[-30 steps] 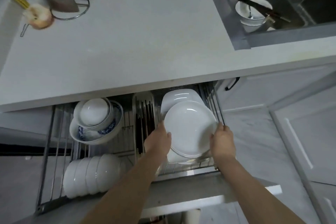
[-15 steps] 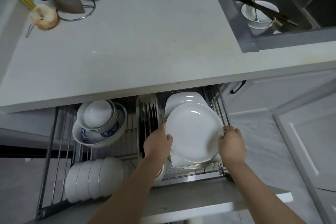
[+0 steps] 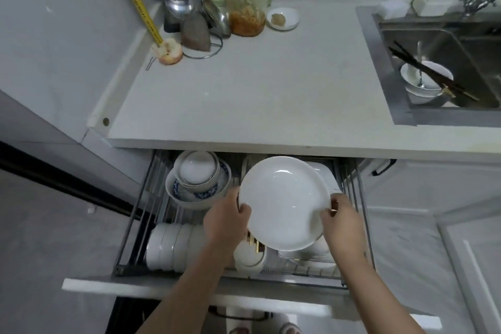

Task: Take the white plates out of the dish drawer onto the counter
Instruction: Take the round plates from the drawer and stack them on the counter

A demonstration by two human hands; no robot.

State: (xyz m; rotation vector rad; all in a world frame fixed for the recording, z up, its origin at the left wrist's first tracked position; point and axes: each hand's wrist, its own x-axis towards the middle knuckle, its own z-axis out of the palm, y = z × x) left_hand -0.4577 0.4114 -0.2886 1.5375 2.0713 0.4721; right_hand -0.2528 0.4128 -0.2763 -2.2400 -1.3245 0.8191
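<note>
Your left hand (image 3: pixel 226 221) is clenched on the left rim of the white plate (image 3: pixel 284 202), thumb over the top face and the other fingers tucked under, out of sight. Your right hand (image 3: pixel 343 221) grasps the rim opposite in the same way, thumb and fingertips pinching the edge. Each grip is closed only as far as the thin rim allows. The plate is held between the two hands, above the right side of the open drawer (image 3: pixel 189 283) and just in front of the desk (image 3: pixel 244 100) edge, its far rim tilted up a little. It is round, glossy and plain white, with a shallow well that catches a bright glare; it looks clean. Under it, in the wire rack, more white dishes (image 3: pixel 324 173) show at the back, one with squarish corners, and further pieces lie below your right wrist, though how many are stacked there is hard to tell. To the left of the plate, stacked bowls (image 3: pixel 198 171) sit inside a blue-patterned bowl (image 3: pixel 195 194), and a row of white bowls (image 3: pixel 173 247) stands on edge near the drawer front. The desk beyond is bare in its middle, with a jar (image 3: pixel 246 5) and a small saucer (image 3: pixel 283 19) at the back, and a sink (image 3: pixel 444 76) to the right.
</note>
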